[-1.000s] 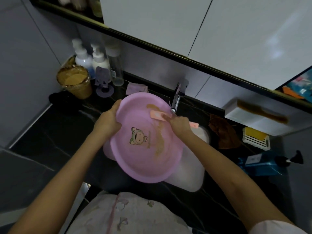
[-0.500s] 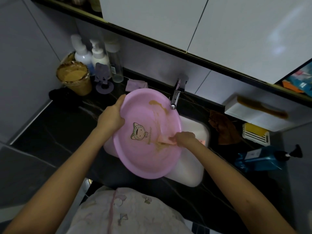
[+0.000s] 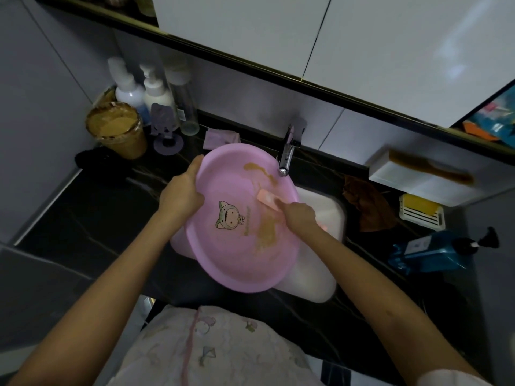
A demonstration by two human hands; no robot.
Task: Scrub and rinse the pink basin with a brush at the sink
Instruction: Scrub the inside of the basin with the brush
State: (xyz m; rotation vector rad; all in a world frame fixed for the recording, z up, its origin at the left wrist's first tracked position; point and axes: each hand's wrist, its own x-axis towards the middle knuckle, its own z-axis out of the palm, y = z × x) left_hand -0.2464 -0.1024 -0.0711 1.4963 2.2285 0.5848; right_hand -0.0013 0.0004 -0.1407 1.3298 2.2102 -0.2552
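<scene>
Black counter point(image 3: 97, 218), white sink point(image 3: 331, 215): pink basin point(image 3: 237, 260) mid-scrub.
Left hand point(image 3: 181, 193) grips the rim point(image 3: 214, 153), right hand point(image 3: 299, 217) the brush point(image 3: 269, 200); brown residue point(image 3: 266, 229) lies beside its fingertips; rinse apparently pending.

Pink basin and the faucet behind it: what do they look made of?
Pink basin: probably plastic, smooth with a soft sheen, thin moulded rim, printed cartoon. Faucet: likely chromed metal, judging by its bright mirror-like glints.
</scene>
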